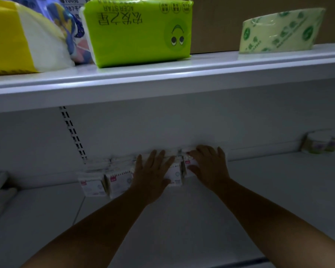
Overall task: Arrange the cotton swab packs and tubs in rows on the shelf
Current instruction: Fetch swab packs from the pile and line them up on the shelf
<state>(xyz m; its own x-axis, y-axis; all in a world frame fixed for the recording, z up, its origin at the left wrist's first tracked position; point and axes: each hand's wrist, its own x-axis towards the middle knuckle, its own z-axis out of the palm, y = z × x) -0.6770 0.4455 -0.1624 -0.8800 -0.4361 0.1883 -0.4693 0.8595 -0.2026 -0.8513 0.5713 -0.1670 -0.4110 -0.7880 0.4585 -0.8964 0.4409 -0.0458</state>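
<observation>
Swab packs (pixel 117 182) stood in a row against the back wall of the lower shelf (pixel 259 190), left of its middle, and both hands lay on the row's right end, probably to push it tight and square: the left hand (pixel 153 171) flat with straight fingers, grasping nothing, the right hand (pixel 209 165) spread over the end pack, pressing rather than gripping as far as the dim view showed. Tubs (pixel 317 144) sat well apart at the far right of that white, shadowed shelf, while the brighter upper shelf (pixel 182 78) carried a green tissue pack (pixel 137 31), a yellow pack (pixel 8 35) and a pale roll (pixel 280 29)
</observation>
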